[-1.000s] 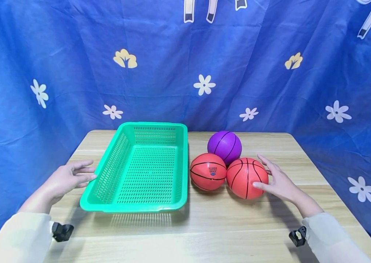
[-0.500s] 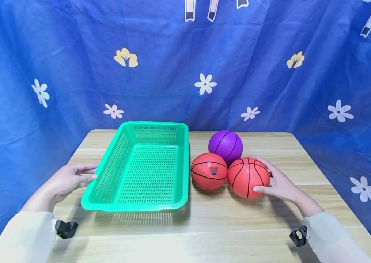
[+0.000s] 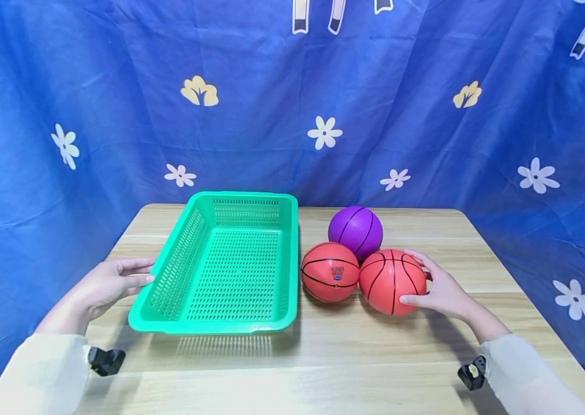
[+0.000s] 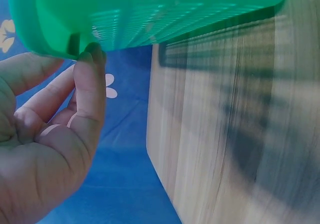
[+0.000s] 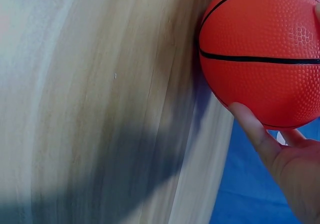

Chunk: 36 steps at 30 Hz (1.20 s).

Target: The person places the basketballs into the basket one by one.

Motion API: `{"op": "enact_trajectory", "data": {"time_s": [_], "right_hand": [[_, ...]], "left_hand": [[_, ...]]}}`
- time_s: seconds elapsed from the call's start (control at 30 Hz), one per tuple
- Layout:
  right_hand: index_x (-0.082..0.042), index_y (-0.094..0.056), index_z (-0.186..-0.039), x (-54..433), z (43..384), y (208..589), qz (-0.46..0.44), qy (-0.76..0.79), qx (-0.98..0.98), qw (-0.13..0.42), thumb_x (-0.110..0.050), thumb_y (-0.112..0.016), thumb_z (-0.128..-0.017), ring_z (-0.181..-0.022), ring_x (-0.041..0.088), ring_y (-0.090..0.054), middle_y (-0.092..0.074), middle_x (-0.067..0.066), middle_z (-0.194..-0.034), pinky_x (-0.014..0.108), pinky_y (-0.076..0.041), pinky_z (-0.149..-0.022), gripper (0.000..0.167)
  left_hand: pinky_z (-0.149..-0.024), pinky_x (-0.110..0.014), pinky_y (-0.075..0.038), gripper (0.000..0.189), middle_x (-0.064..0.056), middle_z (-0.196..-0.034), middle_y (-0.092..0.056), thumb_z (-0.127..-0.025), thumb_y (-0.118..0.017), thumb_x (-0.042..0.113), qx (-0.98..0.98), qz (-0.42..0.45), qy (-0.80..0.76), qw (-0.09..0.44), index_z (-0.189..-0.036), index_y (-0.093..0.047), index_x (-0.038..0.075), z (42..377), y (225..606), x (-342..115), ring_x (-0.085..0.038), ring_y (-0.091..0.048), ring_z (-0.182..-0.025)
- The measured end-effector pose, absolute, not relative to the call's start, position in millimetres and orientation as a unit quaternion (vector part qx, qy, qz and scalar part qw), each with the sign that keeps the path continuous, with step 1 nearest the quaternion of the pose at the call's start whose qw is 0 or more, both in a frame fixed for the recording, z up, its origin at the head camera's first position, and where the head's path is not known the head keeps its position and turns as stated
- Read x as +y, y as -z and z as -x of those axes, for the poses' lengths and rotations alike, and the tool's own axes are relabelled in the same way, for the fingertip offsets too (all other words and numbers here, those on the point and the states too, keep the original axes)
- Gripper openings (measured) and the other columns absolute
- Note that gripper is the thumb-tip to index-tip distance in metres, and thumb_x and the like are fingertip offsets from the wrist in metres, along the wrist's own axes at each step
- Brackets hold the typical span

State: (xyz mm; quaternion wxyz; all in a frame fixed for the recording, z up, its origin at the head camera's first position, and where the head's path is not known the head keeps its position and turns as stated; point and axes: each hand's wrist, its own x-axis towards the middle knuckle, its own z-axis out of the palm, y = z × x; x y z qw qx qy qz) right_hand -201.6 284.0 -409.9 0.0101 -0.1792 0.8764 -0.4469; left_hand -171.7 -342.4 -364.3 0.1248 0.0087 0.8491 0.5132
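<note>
In the head view, the left hand (image 3: 97,288) pinches the green basket (image 3: 214,328) toward the left edge of the bench (image 3: 354,363). The right hand (image 3: 445,291) grips the nearer-right red ball (image 3: 388,282); another red ball (image 3: 329,272) sits beside it, the purple ball (image 3: 355,230) nearer the back edge.

Left wrist: fingers (image 4: 91,91) meet the rim.

Right wrist: the thumb (image 5: 250,126) presses the ball; taking hold seems in hand, and moving it would call for secure support.

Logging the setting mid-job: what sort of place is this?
Probably a staged tabletop workspace: a printed blue cloth hangs behind a wood-grain table bearing a green basket and three balls.
</note>
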Motion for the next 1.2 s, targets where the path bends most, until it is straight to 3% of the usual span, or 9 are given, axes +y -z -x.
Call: {"op": "enact_trajectory", "data": {"time_s": [0.3,0.47,0.77,1.07,1.2], "right_hand": [[-0.02,-0.035,-0.145,292.6,203.9,404.2,0.16,0.446,0.881,0.003,-0.024,-0.086,-0.071,-0.114,0.047,-0.047,-0.04,0.018,-0.14,0.049,-0.057,-0.076,0.091],[-0.016,-0.03,-0.148,296.9,207.2,383.9,0.16,0.455,0.876,-0.016,-0.017,-0.084,-0.074,-0.114,0.049,-0.047,-0.039,0.021,-0.14,0.052,-0.057,-0.076,0.092],[-0.018,-0.031,-0.147,288.7,221.7,344.4,0.189,0.475,0.858,-0.055,-0.005,-0.081,-0.075,-0.109,0.042,-0.051,-0.044,0.016,-0.133,0.041,-0.059,-0.073,0.088],[-0.018,-0.03,-0.148,258.1,233.6,323.7,0.222,0.497,0.836,-0.065,-0.005,-0.079,-0.076,-0.111,0.038,-0.051,-0.044,0.014,-0.131,0.035,-0.056,-0.08,0.088],[-0.018,-0.031,-0.147,237.9,240.7,320.1,0.235,0.507,0.826,-0.069,-0.003,-0.08,-0.075,-0.114,0.037,-0.05,-0.044,0.015,-0.133,0.037,-0.055,-0.085,0.088]], "left_hand": [[-0.087,-0.019,-0.05,0.065,-0.028,-0.142,-0.037,-0.096,-0.059,0.02,0.843,-0.014,-0.523,0.124,-0.141,-0.029,-0.015,171.1,366.8,-342.2,0.009,-0.051,-0.097],[-0.086,-0.019,-0.051,0.063,-0.024,-0.139,-0.043,-0.096,-0.059,0.017,0.841,-0.017,-0.527,0.119,-0.141,-0.03,-0.016,172.4,369.0,-342.8,0.008,-0.053,-0.096],[-0.086,-0.02,-0.051,0.063,-0.023,-0.139,-0.043,-0.096,-0.059,0.016,0.84,-0.018,-0.53,0.117,-0.14,-0.029,-0.016,171.8,369.4,-343.6,0.008,-0.053,-0.096],[-0.086,-0.019,-0.051,0.063,-0.021,-0.136,-0.046,-0.095,-0.06,0.015,0.835,-0.019,-0.539,0.113,-0.139,-0.029,-0.017,171.0,369.6,-343.1,0.008,-0.053,-0.096],[-0.087,-0.02,-0.051,0.063,-0.026,-0.139,-0.042,-0.096,-0.06,0.015,0.835,-0.018,-0.537,0.113,-0.14,-0.029,-0.017,170.7,368.8,-341.9,0.008,-0.053,-0.097]]}}
